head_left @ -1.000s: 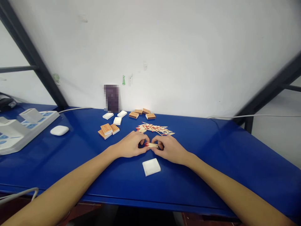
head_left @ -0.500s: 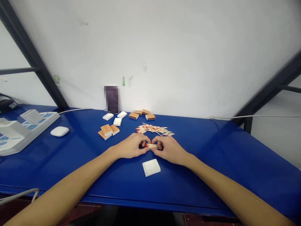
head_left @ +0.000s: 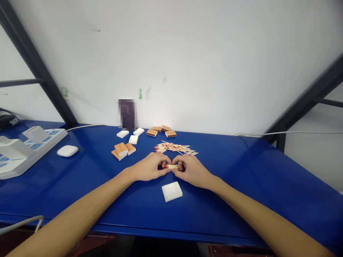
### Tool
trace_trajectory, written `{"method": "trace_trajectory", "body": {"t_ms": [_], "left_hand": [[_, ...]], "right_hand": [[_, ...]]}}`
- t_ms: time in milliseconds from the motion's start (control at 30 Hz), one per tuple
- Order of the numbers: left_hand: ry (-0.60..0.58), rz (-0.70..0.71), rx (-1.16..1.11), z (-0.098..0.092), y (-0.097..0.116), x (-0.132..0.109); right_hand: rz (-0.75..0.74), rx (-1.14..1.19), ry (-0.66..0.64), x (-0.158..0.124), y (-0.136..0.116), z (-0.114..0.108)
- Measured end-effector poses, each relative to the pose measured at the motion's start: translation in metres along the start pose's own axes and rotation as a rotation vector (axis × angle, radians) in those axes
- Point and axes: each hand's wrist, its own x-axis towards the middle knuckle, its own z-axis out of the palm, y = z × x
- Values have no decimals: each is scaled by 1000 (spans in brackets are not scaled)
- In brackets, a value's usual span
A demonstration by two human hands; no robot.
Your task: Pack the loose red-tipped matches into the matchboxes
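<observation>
A pale wall [head_left: 203, 64] fills the upper half of the frame, and below it a blue desk [head_left: 249, 200] spans the full width. At the left edge lies a white power strip [head_left: 55, 138] with adapters plugged into it.

Two bare forearms reach in from the lower corners, and the hands meet near the center. The right hand [head_left: 193, 170], just right of center, is curled, its thumb and fingers closed to a narrow pinch on the plain ends of a small bundle of matches. The left hand [head_left: 152, 167], just left of center, mirrors it, thumb and forefinger bent around the red-headed ends. The fingertips of the two hands nearly meet, or touch; which, I cannot tell.

Above the hands spreads a loose pile of matches [head_left: 177, 147], sticks crossing, many heads toward the left. Left of center sits a stack of three orange matchboxes [head_left: 121, 149]; four more orange matchboxes [head_left: 170, 134] lie at upper center, near the wall. A white tray [head_left: 172, 191] rests below the hands, touched by neither. Three similar white trays [head_left: 133, 139] lie above the stack.

Smallest is the held bundle of matches [head_left: 173, 166], lying sideways between the two pinches at center.
</observation>
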Motion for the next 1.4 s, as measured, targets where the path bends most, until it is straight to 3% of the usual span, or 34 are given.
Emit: {"method": "trace_trajectory", "body": {"t_ms": [400, 700, 933, 1400], "left_hand": [[4, 8, -24, -1, 2, 0], [11, 5, -22, 1, 0, 0], [10, 18, -22, 0, 1, 0], [11, 32, -15, 0, 0, 0]], "right_hand": [[-84, 13, 45, 0, 5, 4], [-60, 26, 34, -4, 1, 0], [9, 177, 71, -3, 3, -2], [-69, 215, 88, -1, 5, -1]]}}
